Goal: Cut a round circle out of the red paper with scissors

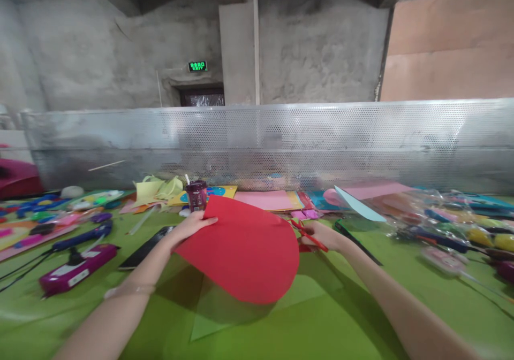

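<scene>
My left hand (193,225) grips the upper left edge of a large red paper sheet (244,250) with a rounded lower edge, holding it tilted above the green table (341,317). My right hand (321,236) is closed on red-handled scissors (307,234), whose blades meet the right edge of the red sheet. A lighter green paper piece (225,309) lies flat under the red sheet.
A purple cup (196,194) stands behind the red sheet. Pink, yellow and blue paper sheets (269,199) lie along a perforated metal barrier (281,135). A magenta device with cable (76,269) and a black phone (146,247) lie at left. Bagged colourful supplies (453,226) crowd the right.
</scene>
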### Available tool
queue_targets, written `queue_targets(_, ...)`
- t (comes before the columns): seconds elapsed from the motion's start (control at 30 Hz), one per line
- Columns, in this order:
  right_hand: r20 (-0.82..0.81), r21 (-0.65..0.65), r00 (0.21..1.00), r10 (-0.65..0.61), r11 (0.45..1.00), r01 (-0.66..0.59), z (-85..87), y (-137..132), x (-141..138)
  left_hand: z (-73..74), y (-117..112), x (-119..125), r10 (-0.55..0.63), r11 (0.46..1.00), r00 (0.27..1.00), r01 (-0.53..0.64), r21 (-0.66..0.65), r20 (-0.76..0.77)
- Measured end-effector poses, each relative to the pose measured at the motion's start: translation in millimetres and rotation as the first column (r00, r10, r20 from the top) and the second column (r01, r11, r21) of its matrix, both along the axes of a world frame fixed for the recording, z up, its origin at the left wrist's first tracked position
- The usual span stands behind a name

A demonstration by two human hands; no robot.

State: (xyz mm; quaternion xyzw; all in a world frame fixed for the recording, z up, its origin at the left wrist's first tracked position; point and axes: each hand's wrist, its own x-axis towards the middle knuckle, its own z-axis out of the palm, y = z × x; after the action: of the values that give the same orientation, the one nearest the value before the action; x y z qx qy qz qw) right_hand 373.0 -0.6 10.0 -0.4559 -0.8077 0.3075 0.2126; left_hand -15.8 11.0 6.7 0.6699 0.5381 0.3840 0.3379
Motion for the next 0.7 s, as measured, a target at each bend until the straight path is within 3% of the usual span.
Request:
queue_targets(0.23,0.054,0.005,0.999,-0.004,1.0,0.004,1.2,-0.8,-0.5,2.5,-4.5,1.8,-0.017,0.999,1.0,0.018,-0.037,0.02)
queue_targets(0.47,0.097,0.001,0.994,0.043,0.999,-0.044,3.1,-2.1,1.0,4.5,-5.6,1.5,-0.012,1.0,0.998,0.011,-0.02,-0.058)
queue_targets(0.7,0.024,-0.013,0.994,0.103,0.995,-0.103,6.9,-8.3,-6.5,3.4,-6.7,1.4,-0.069,0.996,0.998,0.069,-0.056,-0.006)
